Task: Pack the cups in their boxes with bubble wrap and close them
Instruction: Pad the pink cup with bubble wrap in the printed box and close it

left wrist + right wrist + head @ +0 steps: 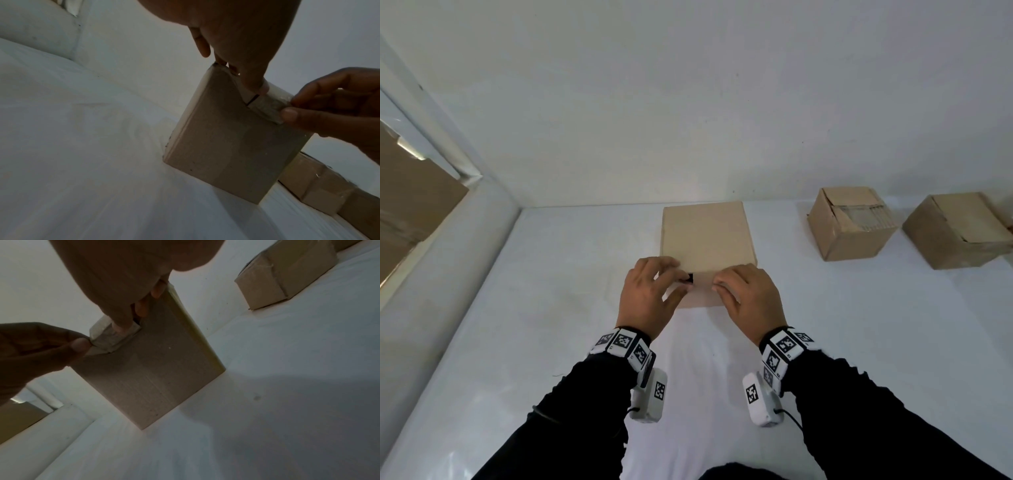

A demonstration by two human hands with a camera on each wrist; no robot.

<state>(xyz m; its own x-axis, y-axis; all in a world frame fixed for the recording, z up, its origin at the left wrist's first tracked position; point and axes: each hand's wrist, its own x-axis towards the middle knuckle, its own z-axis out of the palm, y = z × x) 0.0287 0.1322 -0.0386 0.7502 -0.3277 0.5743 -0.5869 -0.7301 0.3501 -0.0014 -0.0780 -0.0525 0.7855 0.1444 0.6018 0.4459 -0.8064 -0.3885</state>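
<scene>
A closed brown cardboard box stands on the white table, just short of the back wall. Both hands work at its front top edge. My left hand lies with its fingers over the lid's edge and its thumb on the front, pinching the left end of the tuck tab. My right hand pinches the tab's right end between thumb and fingers. A small dark slot shows between the hands. The box's front face is bare. No cup or bubble wrap is visible.
Two more closed cardboard boxes stand at the back right against the wall. A white ledge with a brown cardboard panel runs along the left side. The white table stretches on both sides of the hands.
</scene>
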